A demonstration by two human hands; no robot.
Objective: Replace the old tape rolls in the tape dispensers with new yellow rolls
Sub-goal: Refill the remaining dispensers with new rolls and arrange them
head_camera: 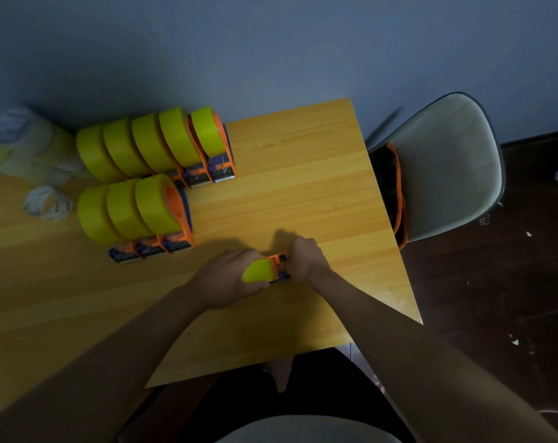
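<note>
On the wooden table I hold one orange and blue tape dispenser with a yellow roll in it. My left hand curls round the yellow roll. My right hand grips the dispenser's right end, and its fingers hide that end. Two rows of dispensers stand behind: a far row and a near row, each loaded with yellow rolls.
A used whitish roll lies at the left, beside a blurred pile of pale rolls at the far left. A grey chair carrying a black bag with orange straps stands past the table's right edge.
</note>
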